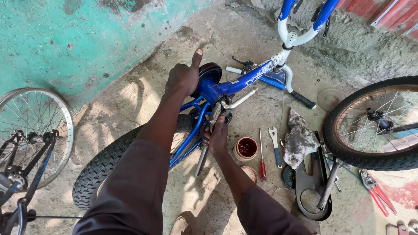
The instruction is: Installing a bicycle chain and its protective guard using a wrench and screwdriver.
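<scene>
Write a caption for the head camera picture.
Two hands, left and right, grip a blue bicycle lying on concrete among tools.

Both hands [183,78] on blue bicycle [235,85]

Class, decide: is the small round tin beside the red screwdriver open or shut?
Open. The small round tin shows its dark red inside from above, and no lid covers it.

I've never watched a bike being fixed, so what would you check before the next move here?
1. Left hand steadying the blue bike frame: ok.
2. Right hand gripping the crank arm: ok.
3. Spanner and red screwdriver lying nearby on the ground: ok.
4. Open grease tin upright: ok.
5. Crank tightness: cannot tell.
</scene>
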